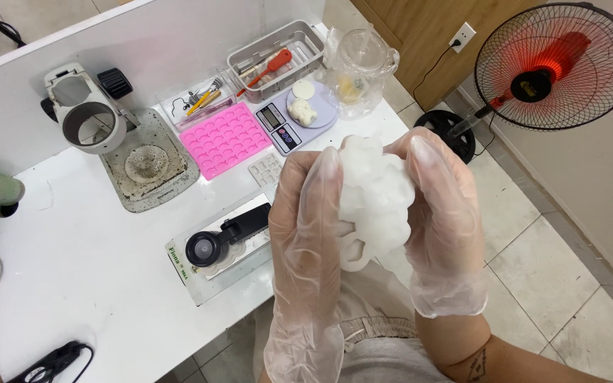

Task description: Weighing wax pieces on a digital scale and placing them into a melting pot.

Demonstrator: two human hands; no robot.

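Both my hands wear clear plastic gloves and are raised over the table's front edge. Between them I grip a lumpy white moulded piece [376,202] with rounded bumps. My left hand [306,234] wraps its left side, fingers pointing up. Pressed against the piece's right side is my right hand [445,220]. Much of the piece is hidden by my fingers.
On the white table [86,255] lie a pink silicone mould [225,138], a small digital scale [296,117] bearing white lumps, a grey tool tray [276,60], a clear jar [360,67], a microscope stand [118,131] and a black magnifier on a metal plate [225,241]. A fan [555,67] stands at the right.
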